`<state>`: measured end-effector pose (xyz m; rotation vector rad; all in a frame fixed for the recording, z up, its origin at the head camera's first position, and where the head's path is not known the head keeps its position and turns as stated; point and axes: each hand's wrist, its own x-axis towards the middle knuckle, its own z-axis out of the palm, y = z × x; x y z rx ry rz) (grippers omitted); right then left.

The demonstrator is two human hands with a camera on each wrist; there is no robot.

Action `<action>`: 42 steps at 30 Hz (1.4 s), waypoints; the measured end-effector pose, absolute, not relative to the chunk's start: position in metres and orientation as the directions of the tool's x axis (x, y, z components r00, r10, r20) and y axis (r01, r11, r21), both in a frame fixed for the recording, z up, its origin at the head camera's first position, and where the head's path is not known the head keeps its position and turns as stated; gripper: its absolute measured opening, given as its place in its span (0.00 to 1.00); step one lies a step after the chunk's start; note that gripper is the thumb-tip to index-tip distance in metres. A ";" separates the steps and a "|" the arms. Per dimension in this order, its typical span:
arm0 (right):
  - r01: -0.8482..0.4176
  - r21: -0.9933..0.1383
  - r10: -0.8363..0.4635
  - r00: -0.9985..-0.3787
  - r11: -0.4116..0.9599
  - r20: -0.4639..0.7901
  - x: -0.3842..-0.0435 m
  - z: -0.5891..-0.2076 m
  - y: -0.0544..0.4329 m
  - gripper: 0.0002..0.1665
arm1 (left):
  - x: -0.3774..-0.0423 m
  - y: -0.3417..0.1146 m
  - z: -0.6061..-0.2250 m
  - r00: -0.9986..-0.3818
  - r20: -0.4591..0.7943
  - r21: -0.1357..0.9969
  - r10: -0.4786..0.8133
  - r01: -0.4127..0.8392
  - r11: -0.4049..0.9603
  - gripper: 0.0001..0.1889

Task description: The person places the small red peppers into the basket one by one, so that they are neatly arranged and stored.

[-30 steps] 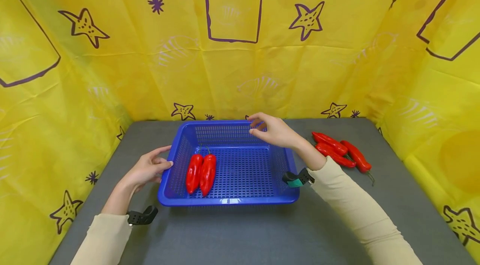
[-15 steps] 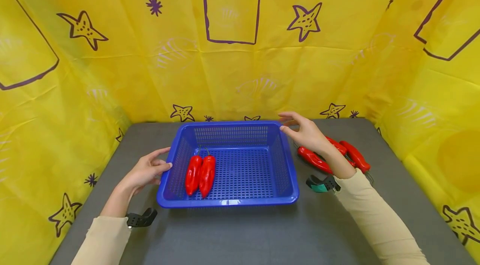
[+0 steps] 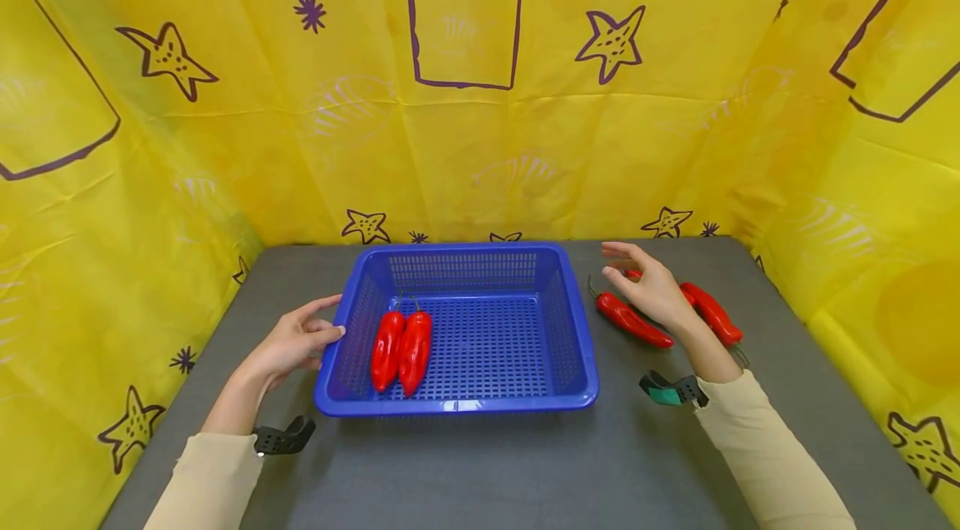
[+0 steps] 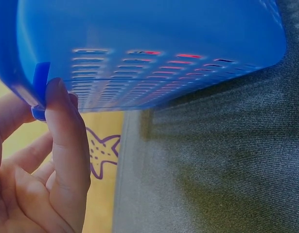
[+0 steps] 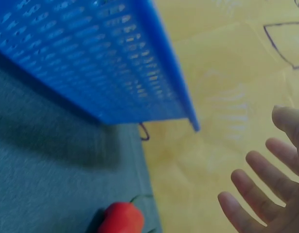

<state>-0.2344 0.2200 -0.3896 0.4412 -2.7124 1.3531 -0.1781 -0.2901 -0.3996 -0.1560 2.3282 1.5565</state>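
Observation:
A blue plastic basket point(image 3: 457, 406) with slotted walls stands mid-table. Inside, two red chili peppers point(image 3: 415, 353) lie side by side toward the left. My left hand point(image 3: 292, 340) pinches the basket's left rim; the left wrist view has the thumb point(image 4: 66, 141) against the rim's edge. To the right of the basket, my right hand point(image 3: 647, 288) hovers over several more red peppers, its fingers spread and holding nothing. One pepper point(image 3: 633, 322) lies just below that hand, and another point(image 3: 712, 313) lies farther right. The hand hides part of the pile.
The grey table point(image 3: 450, 472) is enclosed by a yellow cloth point(image 3: 480, 155) with star drawings at the back and sides. Close behind the basket, the table's back edge meets this cloth. Both wrists wear black straps point(image 3: 285, 436).
My right hand has moved from above the basket, past its right rim, out to the peppers on the right. My left hand and the basket have stayed in place.

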 end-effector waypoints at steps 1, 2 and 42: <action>-0.283 -0.768 -0.215 -0.958 0.575 0.192 -0.234 -0.392 0.223 0.30 | -0.178 -0.290 -0.400 -0.937 -0.337 0.877 0.089 -0.278 0.393 0.37; -0.276 -0.765 -0.210 -0.960 0.582 0.186 -0.233 -0.394 0.225 0.30 | -0.178 -0.290 -0.399 -0.937 -0.337 0.877 0.090 -0.278 0.392 0.37; -0.195 -0.674 -0.145 -0.981 0.712 0.130 -0.221 -0.465 0.259 0.28 | -0.178 -0.290 -0.400 -0.936 -0.339 0.882 0.096 -0.281 0.377 0.38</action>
